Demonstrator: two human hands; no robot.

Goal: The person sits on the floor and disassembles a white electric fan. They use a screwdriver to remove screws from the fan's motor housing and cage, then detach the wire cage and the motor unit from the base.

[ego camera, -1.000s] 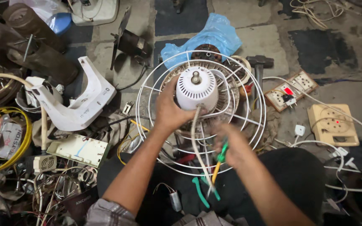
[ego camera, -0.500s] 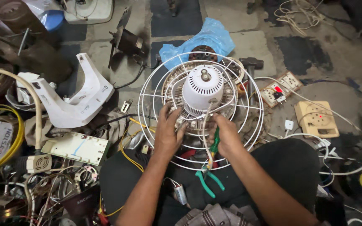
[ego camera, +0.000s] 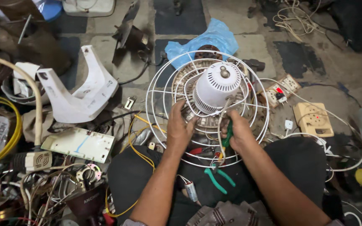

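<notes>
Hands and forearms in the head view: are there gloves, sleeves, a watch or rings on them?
Both the left hand and the right hand are bare: no gloves, and no watch, band or ring shows. The forearms are uncovered down to the bottom edge of the picture. Only there does a bit of grey cloth appear by the left arm, perhaps a pushed-up sleeve.

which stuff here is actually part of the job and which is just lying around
In use:
left hand on the wire fan guard
white motor housing
right hand gripping a green-handled screwdriver

Lying about:
green pliers
blue plastic bag
white fan base
beige socket box
power strip
yellow cable
</notes>
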